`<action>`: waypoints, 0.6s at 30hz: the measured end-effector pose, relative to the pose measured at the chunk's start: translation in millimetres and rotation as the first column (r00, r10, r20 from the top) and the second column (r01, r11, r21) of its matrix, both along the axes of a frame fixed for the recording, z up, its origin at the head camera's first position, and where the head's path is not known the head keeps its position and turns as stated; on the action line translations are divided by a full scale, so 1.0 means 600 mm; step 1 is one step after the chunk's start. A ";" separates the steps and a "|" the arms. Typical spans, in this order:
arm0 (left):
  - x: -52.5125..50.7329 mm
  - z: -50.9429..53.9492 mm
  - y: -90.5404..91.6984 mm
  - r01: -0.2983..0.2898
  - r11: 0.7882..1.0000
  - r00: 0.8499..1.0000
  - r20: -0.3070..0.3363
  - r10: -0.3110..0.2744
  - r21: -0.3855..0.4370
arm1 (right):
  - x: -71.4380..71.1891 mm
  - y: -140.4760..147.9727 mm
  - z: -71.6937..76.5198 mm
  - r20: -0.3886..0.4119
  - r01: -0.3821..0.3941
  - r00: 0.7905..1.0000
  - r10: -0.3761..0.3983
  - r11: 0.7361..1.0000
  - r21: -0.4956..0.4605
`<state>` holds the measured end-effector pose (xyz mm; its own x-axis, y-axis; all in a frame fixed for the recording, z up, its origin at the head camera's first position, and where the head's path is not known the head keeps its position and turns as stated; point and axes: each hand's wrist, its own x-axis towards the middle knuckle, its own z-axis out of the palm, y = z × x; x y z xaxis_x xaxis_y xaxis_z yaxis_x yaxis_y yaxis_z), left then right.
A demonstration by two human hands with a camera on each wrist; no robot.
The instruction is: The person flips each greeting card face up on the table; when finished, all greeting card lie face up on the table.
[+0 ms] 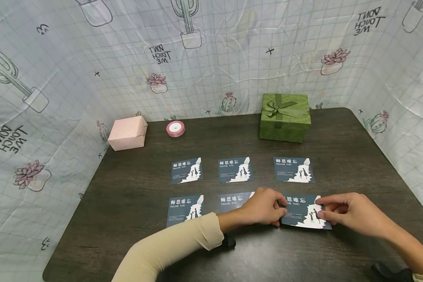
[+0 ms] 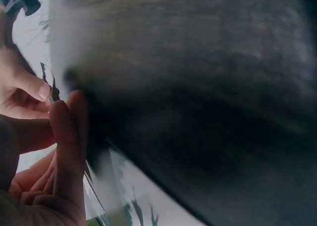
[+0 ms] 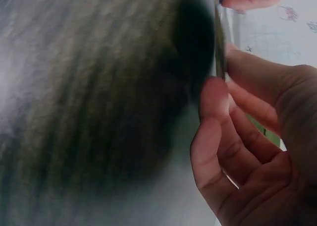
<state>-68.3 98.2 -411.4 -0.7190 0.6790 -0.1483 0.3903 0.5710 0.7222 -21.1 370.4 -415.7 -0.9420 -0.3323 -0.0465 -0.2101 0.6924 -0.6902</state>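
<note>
In the head view a dark blue printed card (image 1: pixel 301 211) is held at both ends, at the right of the front row. My left hand (image 1: pixel 264 205) pinches its left edge, and my right hand (image 1: pixel 356 213) pinches its right edge between thumb and fingers. The right wrist view shows the card (image 3: pixel 220 42) edge-on in my right hand (image 3: pixel 252 132). In the left wrist view my left hand (image 2: pixel 54 171) has its fingertips at the card. Under my left forearm lies another card (image 1: pixel 230 200), partly covered.
Three similar cards (image 1: pixel 187 170) (image 1: pixel 235 170) (image 1: pixel 293 170) form a back row; one more (image 1: pixel 183 209) lies front left. Behind them stand a pink box (image 1: pixel 127 134), a ribbon roll (image 1: pixel 175 128) and a green gift box (image 1: pixel 284 117). A patterned cloth (image 1: pixel 211 62) hangs behind the table (image 1: pixel 127 176).
</note>
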 end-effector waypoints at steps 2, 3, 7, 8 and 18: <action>0.003 -0.007 0.006 0.024 0.997 0.996 -0.083 -0.030 -0.074 | -0.001 -0.006 -0.010 -0.095 -0.024 0.995 0.029 0.999 0.047; 0.004 -0.009 0.009 0.031 0.994 0.992 -0.121 -0.044 -0.109 | -0.002 -0.008 -0.014 -0.142 -0.032 0.989 0.041 0.997 0.069; 0.004 -0.013 0.019 0.034 0.978 0.974 -0.211 -0.078 -0.205 | -0.009 -0.014 -0.026 -0.302 -0.046 0.949 0.094 0.986 0.163; 0.004 -0.013 0.021 0.035 0.974 0.969 -0.229 -0.088 -0.224 | -0.011 -0.015 -0.026 -0.318 -0.046 0.943 0.102 0.983 0.179; -0.011 -0.005 -0.050 0.059 0.994 0.982 -0.175 -0.075 -0.093 | -0.017 -0.061 0.006 -0.325 -0.052 0.940 0.105 0.984 0.168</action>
